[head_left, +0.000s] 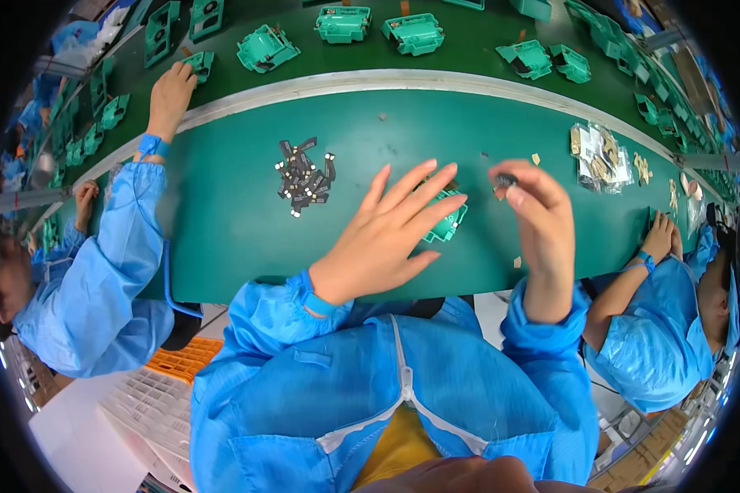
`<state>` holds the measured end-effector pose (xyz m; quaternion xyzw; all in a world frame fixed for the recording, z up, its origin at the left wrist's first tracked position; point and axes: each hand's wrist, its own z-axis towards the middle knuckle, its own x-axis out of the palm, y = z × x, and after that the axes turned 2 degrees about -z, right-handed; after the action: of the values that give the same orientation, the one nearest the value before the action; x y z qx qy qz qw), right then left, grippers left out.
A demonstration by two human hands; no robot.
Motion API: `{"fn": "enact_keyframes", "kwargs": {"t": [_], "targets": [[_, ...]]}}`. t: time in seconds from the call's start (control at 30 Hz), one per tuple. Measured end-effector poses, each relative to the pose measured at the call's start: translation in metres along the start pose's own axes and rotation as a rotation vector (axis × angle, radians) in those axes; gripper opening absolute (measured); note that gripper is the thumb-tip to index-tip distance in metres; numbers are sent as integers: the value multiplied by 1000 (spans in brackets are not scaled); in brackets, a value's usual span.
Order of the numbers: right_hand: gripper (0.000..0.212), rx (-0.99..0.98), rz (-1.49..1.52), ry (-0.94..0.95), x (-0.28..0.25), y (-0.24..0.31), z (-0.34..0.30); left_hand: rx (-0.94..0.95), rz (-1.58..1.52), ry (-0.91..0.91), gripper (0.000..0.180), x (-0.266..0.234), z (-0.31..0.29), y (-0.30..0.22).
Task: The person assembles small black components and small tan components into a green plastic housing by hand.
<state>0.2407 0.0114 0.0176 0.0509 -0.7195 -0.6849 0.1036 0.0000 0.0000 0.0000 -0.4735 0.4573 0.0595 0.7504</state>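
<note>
My left hand lies with its fingers stretched and spread over a small green plastic housing. The palm and fingers cover much of the housing. To the right, raised above the table, my right hand pinches a small dark piece between thumb and fingertips; its exact kind is too small to make out. A loose heap of black flat parts with whitish ends lies left of my left hand.
Clear bags of tan pieces lie at the right, near loose tan bits. Beyond a pale rail, several green housings stand on a green belt. A co-worker's hand touches one at the left; another co-worker sits at the right.
</note>
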Motion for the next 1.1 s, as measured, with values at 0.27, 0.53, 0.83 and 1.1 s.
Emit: {"fn": "enact_keyframes", "kwargs": {"t": [0.27, 0.53, 0.83, 1.1], "targets": [[4, 155, 236, -288, 31, -56, -52, -218, 189, -161, 73, 25, -14, -11], [5, 191, 153, -270, 40, -55, -46, -258, -168, -391, 59, 31, -15, -4], [8, 230, 82, -248, 42, -51, -46, -215, -280, -337, 61, 44, -19, 12], [10, 343, 39, -168, 39, -45, -44, -153, -272, -352, 53, 46, -19, 16]]}}
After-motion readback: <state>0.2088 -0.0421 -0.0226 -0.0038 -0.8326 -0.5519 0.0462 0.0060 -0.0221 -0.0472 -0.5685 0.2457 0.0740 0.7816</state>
